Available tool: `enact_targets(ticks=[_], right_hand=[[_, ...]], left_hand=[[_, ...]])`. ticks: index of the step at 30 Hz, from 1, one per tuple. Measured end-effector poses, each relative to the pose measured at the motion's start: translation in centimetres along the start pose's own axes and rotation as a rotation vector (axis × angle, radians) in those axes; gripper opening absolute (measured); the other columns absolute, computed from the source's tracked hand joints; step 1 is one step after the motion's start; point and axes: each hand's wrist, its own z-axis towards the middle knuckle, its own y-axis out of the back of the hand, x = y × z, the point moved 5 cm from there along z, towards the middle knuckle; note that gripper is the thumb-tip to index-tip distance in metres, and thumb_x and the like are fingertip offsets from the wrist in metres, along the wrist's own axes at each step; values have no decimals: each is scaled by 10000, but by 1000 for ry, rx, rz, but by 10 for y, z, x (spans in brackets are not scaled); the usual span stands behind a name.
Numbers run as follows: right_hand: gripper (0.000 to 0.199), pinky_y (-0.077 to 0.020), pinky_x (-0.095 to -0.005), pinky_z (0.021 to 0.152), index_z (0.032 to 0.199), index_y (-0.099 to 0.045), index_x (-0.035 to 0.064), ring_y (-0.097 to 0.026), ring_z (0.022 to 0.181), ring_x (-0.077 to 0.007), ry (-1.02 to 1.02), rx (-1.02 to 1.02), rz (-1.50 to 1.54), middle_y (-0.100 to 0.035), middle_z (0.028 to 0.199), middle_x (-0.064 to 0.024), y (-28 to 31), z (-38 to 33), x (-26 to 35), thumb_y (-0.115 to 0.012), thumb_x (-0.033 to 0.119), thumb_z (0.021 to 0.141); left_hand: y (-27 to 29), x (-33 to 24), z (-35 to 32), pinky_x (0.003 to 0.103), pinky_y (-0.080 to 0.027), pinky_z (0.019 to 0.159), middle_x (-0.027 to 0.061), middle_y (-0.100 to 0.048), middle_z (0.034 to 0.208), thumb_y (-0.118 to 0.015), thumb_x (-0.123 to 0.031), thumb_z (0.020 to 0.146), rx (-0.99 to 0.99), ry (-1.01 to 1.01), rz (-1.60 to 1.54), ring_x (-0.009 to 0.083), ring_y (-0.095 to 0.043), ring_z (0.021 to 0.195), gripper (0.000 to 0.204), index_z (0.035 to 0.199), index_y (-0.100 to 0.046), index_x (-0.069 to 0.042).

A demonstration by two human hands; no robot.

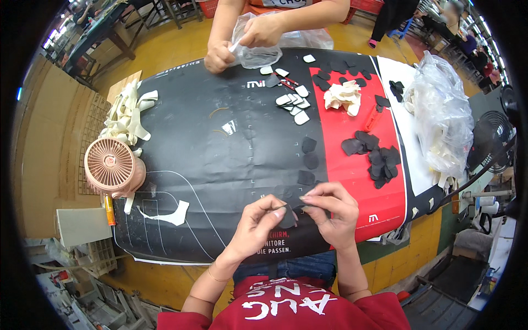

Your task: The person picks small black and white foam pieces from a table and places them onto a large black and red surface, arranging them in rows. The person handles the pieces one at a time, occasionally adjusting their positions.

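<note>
Near the front edge of the black sheet, my left hand [258, 225] pinches a small rounded black piece [287, 219] between thumb and fingers. Just to its right, my right hand [334, 213] has thumb and index finger closed close to that piece; anything between those tips is too small to make out. A short column of similar flat black patches [311, 160] lies just beyond my hands. Two heaps of loose black patches [384, 166] rest on the red panel to the right.
White rounded pieces [294, 101] and cream scraps [342, 98] lie farther back, near a red cutter [373, 119]. A pink fan [113, 168] and cream cut pieces [129, 118] stand left. Plastic bags [443, 118] sit right. Across the table, another person's hands [242, 47] grip clear plastic.
</note>
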Motion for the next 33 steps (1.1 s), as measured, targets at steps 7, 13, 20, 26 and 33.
enact_targets(ticks=[7, 13, 20, 26, 33], right_hand=[[194, -557, -249, 618, 1062, -677, -74, -656, 713, -126, -214, -179, 313, -689, 872, -110, 19, -13, -12, -727, -24, 881], [256, -517, -223, 592, 1096, -683, -62, -642, 658, -101, -329, -114, 231, -700, 795, -77, 5, -20, -26, -756, -26, 853], [232, -551, -305, 618, 1027, -748, 18, -685, 718, -209, 6, 10, -338, -698, 847, -91, -21, -19, 6, -781, 9, 798], [286, -544, -374, 760, 1072, -703, 57, -656, 828, -229, 336, 156, -505, -656, 935, -38, -39, -23, 28, -775, 78, 797], [254, -463, -363, 761, 994, -700, 93, -624, 781, -205, 251, 147, -508, -632, 870, -22, -42, -22, 26, -823, 172, 786]], left_hand=[[40, -6, -5, 365, -486, 585, 52, -668, 724, -750, -187, 905, -313, 24, 620, 181, -602, 558, 249, 857, -597, 4], [46, -35, -9, 400, -466, 562, 110, -603, 763, -812, -178, 816, -638, -333, 1217, 291, -584, 619, 293, 970, -615, -24], [-8, -15, -27, 281, -561, 734, 138, -717, 1004, -754, -13, 841, -236, -336, 647, 185, -707, 804, 287, 1113, -696, 58], [-4, 12, -20, 246, -543, 796, 90, -720, 1007, -586, -137, 1025, -177, -31, -25, 102, -657, 875, 256, 1120, -692, 77], [9, 16, -13, 234, -532, 739, 71, -714, 862, -590, -225, 1030, -92, 109, -146, 85, -644, 783, 326, 959, -723, 65]])
